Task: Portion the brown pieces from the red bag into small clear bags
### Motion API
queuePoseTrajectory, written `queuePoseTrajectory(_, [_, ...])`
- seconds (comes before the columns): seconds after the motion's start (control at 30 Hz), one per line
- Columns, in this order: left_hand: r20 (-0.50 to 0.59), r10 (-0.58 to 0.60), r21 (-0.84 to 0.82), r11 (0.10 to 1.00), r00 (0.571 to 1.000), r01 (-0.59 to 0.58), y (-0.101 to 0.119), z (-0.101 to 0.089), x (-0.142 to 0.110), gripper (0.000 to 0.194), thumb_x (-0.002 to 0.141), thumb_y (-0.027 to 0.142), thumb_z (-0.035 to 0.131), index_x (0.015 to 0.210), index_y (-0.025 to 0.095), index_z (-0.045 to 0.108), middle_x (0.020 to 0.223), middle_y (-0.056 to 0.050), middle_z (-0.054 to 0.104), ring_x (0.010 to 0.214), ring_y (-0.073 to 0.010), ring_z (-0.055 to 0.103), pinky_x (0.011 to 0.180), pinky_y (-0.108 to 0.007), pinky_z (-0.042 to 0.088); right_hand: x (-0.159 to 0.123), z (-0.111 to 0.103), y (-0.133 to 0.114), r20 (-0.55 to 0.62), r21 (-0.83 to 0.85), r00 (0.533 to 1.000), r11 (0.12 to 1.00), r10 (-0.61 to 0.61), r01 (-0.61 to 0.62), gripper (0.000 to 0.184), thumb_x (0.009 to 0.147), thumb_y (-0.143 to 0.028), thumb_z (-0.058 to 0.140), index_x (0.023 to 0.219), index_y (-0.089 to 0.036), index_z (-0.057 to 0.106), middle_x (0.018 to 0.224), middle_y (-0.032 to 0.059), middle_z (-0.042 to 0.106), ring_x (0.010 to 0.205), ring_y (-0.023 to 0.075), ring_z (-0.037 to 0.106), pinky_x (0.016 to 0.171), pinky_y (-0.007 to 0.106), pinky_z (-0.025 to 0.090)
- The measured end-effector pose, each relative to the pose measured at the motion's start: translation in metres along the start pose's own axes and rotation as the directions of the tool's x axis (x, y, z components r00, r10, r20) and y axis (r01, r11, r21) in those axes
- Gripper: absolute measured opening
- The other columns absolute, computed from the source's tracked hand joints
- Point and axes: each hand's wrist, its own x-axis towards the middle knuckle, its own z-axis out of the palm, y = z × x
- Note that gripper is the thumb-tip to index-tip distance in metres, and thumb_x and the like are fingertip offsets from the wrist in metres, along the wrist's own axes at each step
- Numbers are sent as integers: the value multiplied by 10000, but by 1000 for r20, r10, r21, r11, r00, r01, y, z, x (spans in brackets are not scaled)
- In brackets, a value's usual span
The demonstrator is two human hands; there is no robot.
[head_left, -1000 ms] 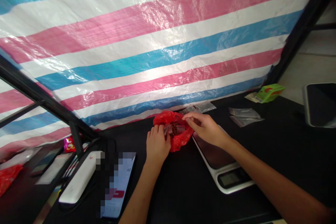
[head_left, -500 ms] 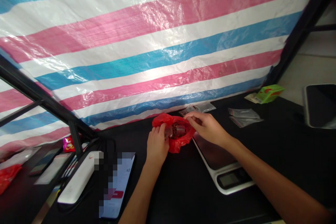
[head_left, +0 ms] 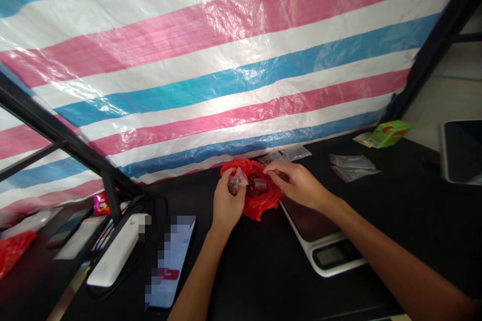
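A red plastic bag (head_left: 259, 206) lies with its mouth spread on the black table, dark reddish-brown bits (head_left: 255, 188) and a small clear container (head_left: 260, 185) inside it. Between the thumb and fingers of my left hand (head_left: 228, 205) is a small clear plastic bag (head_left: 238, 180), held over the bag's left side. My right hand (head_left: 295, 183) pinches the right rim of the red bag. Just below my right hand and wrist lies a silver and dark digital scale (head_left: 320, 251), partly covered by my forearm.
Clear zip bags (head_left: 354, 166) lie at right, more (head_left: 295, 152) behind my right hand. A green box (head_left: 390, 133) stands at the back right. On the left are a phone (head_left: 171, 271), a white power strip (head_left: 118, 251) with cables and a black frame leg (head_left: 111, 193). Striped sheeting (head_left: 226, 90) hangs behind.
My left hand has turned and lifted slightly, and the small clear plastic bag now shows in its fingers. My right hand stays at the red bag's rim.
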Motion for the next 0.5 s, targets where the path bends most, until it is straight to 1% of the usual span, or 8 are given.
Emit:
queuePoseTrajectory(0.03, [-2,20,-51,999,1000,-20,2,0,0,376,939,290,656,1309,232,625,1225,-89,718,1096,-244,694,991,-377,527,0,0,-1,13,-5,999,999,-32,32,212,1040,-294,554,1144,-276,737,1069,34,781,926,213,724,846,328,543])
queuePoseTrajectory(0.1, [45,76,-131,989,996,-70,7,0,-2,295,982,344,624,1247,218,650,1179,-81,725,1061,-227,692,973,-355,525,-2,0,-5,39,-14,995,995,-95,95,236,1030,-291,584,1228,-286,712,1052,40,752,914,206,706,847,327,545])
queuePoseTrajectory(0.17, [137,149,-196,973,979,-121,13,0,-5,238,1016,375,585,1167,210,669,1104,-65,728,1001,-208,686,941,-332,524,-3,1,-9,51,-5,988,989,-147,147,297,1026,-295,605,1315,-303,676,1086,50,716,947,205,688,871,332,549])
queuePoseTrajectory(0.23, [232,204,-257,956,951,-142,18,2,-9,234,1034,391,566,1134,208,671,1067,-55,721,969,-195,675,915,-317,522,-4,3,-13,50,29,981,982,-187,186,323,1032,-286,599,1348,-317,656,1168,66,676,1037,211,670,914,339,548])
queuePoseTrajectory(0.3, [313,220,-302,945,924,-122,21,5,-13,261,1037,414,569,1165,209,667,1070,-55,717,978,-199,671,917,-324,522,-4,4,-16,44,63,975,975,-218,215,256,1031,-258,587,1258,-310,694,1235,80,632,1133,220,643,965,348,534])
queuePoseTrajectory(0.37, [372,231,-342,935,899,-98,19,9,-16,332,1008,457,622,1227,210,657,1106,-67,715,1030,-224,670,954,-352,522,-4,2,-19,43,92,972,970,-231,226,174,1021,-230,583,1098,-287,728,1299,87,594,1217,235,609,1033,373,499])
queuePoseTrajectory(0.43, [393,256,-365,925,883,-105,16,13,-19,504,944,503,709,1343,212,611,1218,-93,694,1131,-264,651,1028,-394,505,-3,-4,-21,55,145,974,967,-218,209,140,1009,-215,583,990,-262,713,1349,90,581,1269,255,580,1075,403,465])
queuePoseTrajectory(0.5, [385,279,-344,928,880,-144,13,14,-20,654,915,526,738,1453,214,533,1294,-115,657,1168,-281,627,1053,-417,491,-1,-16,-20,94,232,982,963,-164,139,112,1004,-227,578,959,-244,679,1282,89,633,1199,263,607,1017,401,485])
